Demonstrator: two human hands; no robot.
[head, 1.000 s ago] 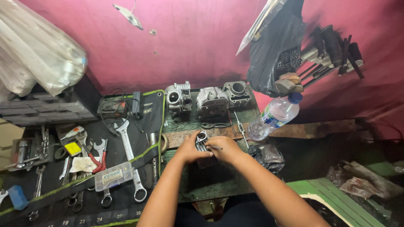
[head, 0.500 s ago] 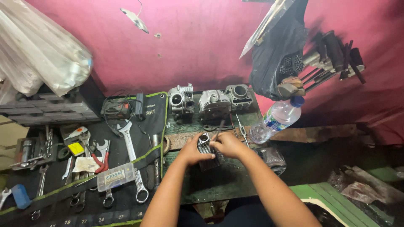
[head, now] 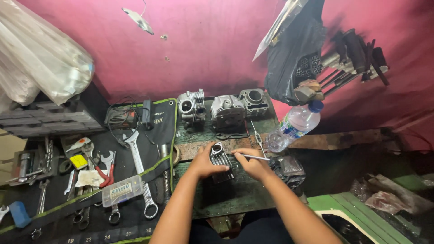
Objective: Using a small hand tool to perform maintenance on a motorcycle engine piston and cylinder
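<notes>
My left hand [head: 204, 163] grips a small finned metal engine cylinder [head: 221, 159] standing on the green workbench [head: 235, 194]. My right hand [head: 253, 165] pinches a thin metal rod tool [head: 251, 157] whose tip points at the cylinder's side. Both forearms reach in from the bottom of the head view. Beyond the hands sit three grey engine parts: a cylinder head [head: 191, 106], a second head [head: 227, 112] and a cylinder block [head: 253, 100].
A black tool mat [head: 131, 180] on the left holds a large spanner [head: 138, 167], red-handled pliers [head: 106, 168], a clear plastic box [head: 121, 190] and several wrenches. A plastic water bottle [head: 294, 126] leans at the right. A black bag [head: 294, 54] hangs on the pink wall.
The right hand has drawn back slightly to the right and now holds the thin rod out against the cylinder. The left hand keeps its grip; the view has shifted a little.
</notes>
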